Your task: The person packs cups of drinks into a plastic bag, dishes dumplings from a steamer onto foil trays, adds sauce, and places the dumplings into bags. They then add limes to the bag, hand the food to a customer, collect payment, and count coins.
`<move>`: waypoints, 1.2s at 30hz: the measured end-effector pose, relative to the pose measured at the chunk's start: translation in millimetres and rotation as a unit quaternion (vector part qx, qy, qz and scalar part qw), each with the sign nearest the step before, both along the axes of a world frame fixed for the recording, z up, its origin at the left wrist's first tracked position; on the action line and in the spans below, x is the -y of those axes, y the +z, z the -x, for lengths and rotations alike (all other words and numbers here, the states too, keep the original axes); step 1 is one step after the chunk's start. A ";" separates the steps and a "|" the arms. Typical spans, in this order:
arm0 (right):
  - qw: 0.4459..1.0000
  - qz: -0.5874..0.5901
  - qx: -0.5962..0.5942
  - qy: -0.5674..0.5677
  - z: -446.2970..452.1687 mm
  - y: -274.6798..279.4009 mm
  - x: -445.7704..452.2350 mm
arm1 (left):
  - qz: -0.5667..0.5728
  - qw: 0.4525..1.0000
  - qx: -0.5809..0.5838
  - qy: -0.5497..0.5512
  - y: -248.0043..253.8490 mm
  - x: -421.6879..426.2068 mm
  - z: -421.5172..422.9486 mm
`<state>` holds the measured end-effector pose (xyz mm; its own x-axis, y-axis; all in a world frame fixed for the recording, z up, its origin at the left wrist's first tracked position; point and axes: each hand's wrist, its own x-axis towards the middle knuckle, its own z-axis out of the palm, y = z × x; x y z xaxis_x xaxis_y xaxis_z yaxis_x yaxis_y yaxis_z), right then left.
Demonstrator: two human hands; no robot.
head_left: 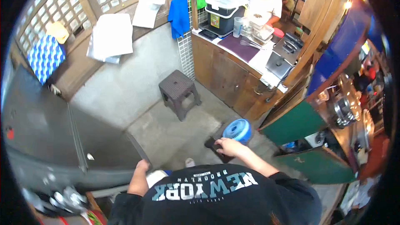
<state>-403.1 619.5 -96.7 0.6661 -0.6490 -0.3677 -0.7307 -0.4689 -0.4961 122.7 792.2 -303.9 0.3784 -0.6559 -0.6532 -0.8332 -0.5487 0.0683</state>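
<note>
My left hand [143, 166] is closed on the edge of a large grey door or panel [102, 129] at the left. Its fingertips are partly hidden by that edge. In front of my black shirt, my right hand [228, 146] has its fingers bent together over a flat dark object [213, 143], too dark to identify. A round blue fan [237, 131] is just beyond this hand, low near the floor.
A brown plastic stool [177, 84] stands by the wall. Beyond it, a wooden counter [221, 64] bears a black bin [223, 14], cup, whisk and containers. A person in a cap [266, 0] is behind it. Green cabinet doors [293, 123] stand at the right.
</note>
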 end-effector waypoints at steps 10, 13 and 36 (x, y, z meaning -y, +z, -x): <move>0.974 0.030 -0.148 -0.168 8.0 45.2 125.1 | 0.135 0.897 -0.354 0.228 65.5 174.9 26.5; 0.971 -0.010 -0.124 -0.205 28.0 46.5 167.5 | 0.030 0.918 -0.362 0.156 46.1 179.6 46.8; 0.862 0.149 0.164 -0.457 113.4 153.1 611.5 | 0.325 0.762 -0.452 -0.331 234.1 803.2 274.5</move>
